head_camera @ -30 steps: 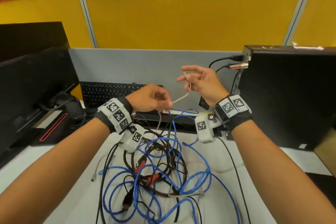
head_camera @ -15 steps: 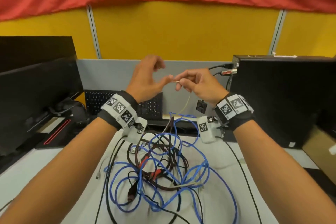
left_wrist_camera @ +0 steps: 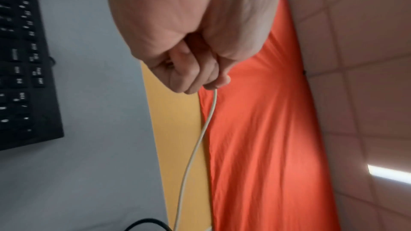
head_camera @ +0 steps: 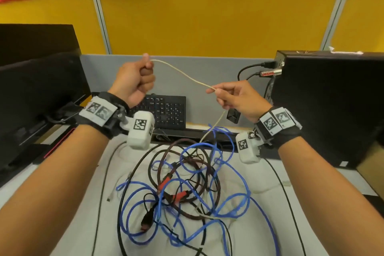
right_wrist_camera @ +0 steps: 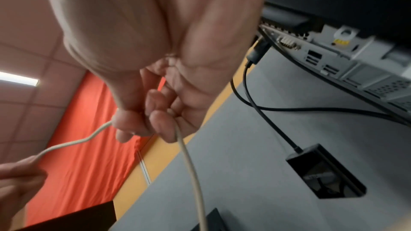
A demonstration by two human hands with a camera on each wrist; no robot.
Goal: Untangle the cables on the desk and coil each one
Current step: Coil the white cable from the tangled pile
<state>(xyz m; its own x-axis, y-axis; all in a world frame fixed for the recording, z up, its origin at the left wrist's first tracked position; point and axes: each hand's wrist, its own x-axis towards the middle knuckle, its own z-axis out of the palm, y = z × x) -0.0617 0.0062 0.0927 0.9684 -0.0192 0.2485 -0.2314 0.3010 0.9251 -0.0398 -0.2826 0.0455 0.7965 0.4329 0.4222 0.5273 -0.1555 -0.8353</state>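
Note:
A thin beige cable [head_camera: 182,74] sags between my two raised hands. My left hand [head_camera: 137,81] makes a fist round one end of it, above the keyboard; in the left wrist view the beige cable [left_wrist_camera: 200,138] leaves the curled fingers [left_wrist_camera: 191,76]. My right hand [head_camera: 230,97] pinches the beige cable [right_wrist_camera: 189,161] between thumb and fingers [right_wrist_camera: 162,126]. From there it drops into the tangle [head_camera: 187,183] of blue, black and dark brown cables on the white desk [head_camera: 268,193] between my forearms. Red-and-black plugs [head_camera: 166,181] lie within the tangle.
A black keyboard [head_camera: 166,110] leans on the grey partition behind the tangle. A black computer case [head_camera: 328,100] with plugged cables stands at the right, dark monitors [head_camera: 39,93] at the left. A small black adapter [right_wrist_camera: 324,171] hangs by the partition.
My hands, close together half a second ago, have drawn apart. The left hand has closed round the beige cable and pulled it up and to the left, so a longer stretch hangs between them.

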